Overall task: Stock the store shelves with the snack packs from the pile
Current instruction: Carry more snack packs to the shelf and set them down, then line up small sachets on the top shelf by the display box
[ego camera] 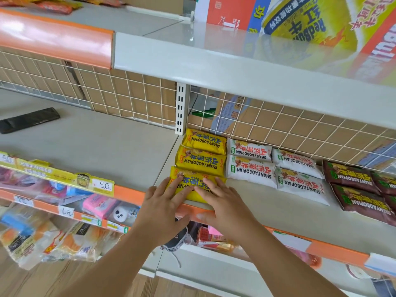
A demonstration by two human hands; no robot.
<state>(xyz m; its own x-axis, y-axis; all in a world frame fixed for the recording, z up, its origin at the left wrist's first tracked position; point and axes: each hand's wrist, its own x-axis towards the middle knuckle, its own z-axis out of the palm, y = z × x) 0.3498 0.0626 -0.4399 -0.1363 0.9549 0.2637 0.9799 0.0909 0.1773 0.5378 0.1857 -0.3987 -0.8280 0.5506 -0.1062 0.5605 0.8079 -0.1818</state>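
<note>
Left hand [164,203] and right hand [225,202] lie side by side, fingers straight, pressing flat on the nearest of 3 yellow snack packs [192,179] at the shelf's [267,206] near edge.

I saw three yellow snack packs [201,161] lying flat in a front-to-back column on the shelf [278,211], four white packs [252,170] just beside them, brown packs [353,189] farther right.

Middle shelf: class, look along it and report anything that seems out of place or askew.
A flat black device lies alone on the left of the shelf; it is no snack pack. The yellow packs, white packs and brown packs lie in rows, none visibly torn or spilled.
</note>
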